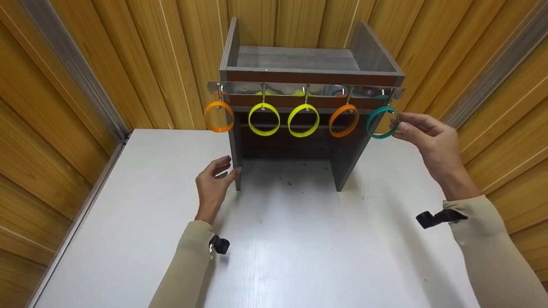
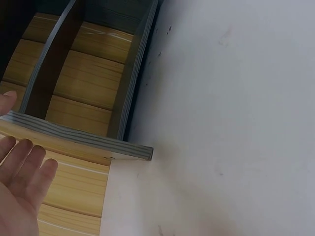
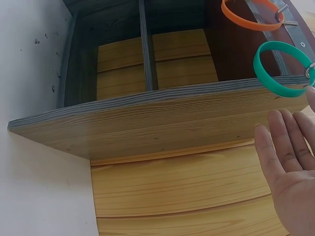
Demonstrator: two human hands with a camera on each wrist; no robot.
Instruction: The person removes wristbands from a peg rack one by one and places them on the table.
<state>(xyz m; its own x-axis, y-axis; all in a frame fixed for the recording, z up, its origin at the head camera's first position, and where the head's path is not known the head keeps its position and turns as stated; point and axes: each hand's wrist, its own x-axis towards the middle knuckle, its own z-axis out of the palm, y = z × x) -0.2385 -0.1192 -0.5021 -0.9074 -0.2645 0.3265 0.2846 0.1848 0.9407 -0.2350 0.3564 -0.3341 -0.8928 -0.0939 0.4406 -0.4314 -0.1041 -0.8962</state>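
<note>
A teal ring (image 1: 376, 133) hangs from the rightmost hook of a metal hook rail (image 1: 284, 88). At its right edge my right hand (image 1: 436, 143) pinches it with thumb and forefinger; the other fingers stretch beside the shelf in the right wrist view. Two yellow rings (image 1: 264, 134) hang mid-rail, with one orange ring (image 1: 219, 129) at the left end and another orange ring (image 1: 343, 134) next to the teal one. My left hand (image 1: 214, 182) is beside the left side panel (image 1: 238, 182), fingers loosely bent outside it and thumb at its front edge.
The grey shelf unit (image 1: 314, 73) carries the rail across its front and stands on a white table (image 1: 274, 239). Small dark specks (image 1: 290, 183) lie under it. Wood-plank walls (image 1: 51, 149) close in behind and at both sides.
</note>
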